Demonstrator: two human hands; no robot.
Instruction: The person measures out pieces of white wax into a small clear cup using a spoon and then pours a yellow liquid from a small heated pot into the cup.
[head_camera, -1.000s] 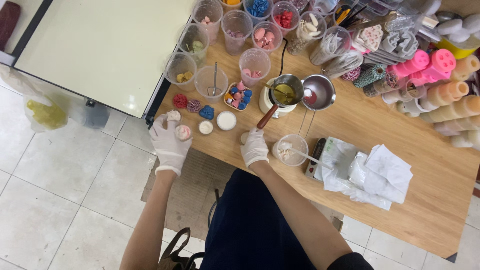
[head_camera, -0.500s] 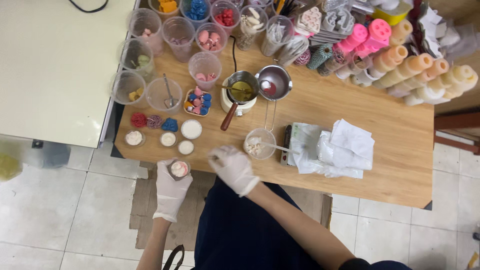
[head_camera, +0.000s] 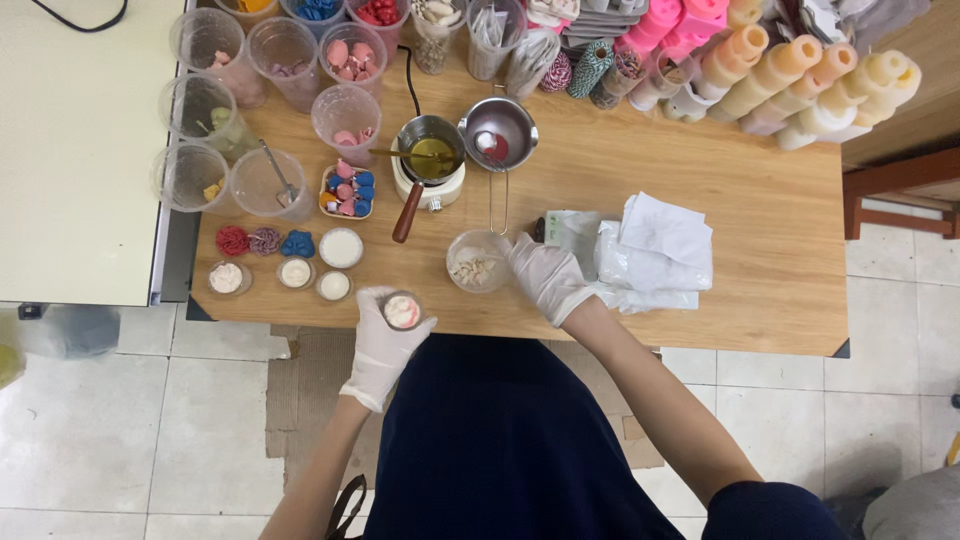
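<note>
Left hand (head_camera: 385, 340) cups small pink-topped candle cup (head_camera: 401, 311) in palm; right hand (head_camera: 543, 275) apparently grips clear cup (head_camera: 477, 261) rim.

I see both hands in white gloves: left hand (head_camera: 385, 340), right hand (head_camera: 545, 275). Small cup (head_camera: 401, 311) in the left has pale pink/white filling w/ a pink centre. Clear cup (head_camera: 477, 262) by the right holds off-white bits. Table (head_camera: 760, 200) is light wood. Pot (head_camera: 430, 158) has olive-yellow liquid, brown handle. Steel ladle (head_camera: 500, 135) shows a red blob. Rosettes (head_camera: 265, 241): red, mauve, blue. Cloths (head_camera: 655, 250) white. Apron (head_camera: 500, 440) navy.
</note>
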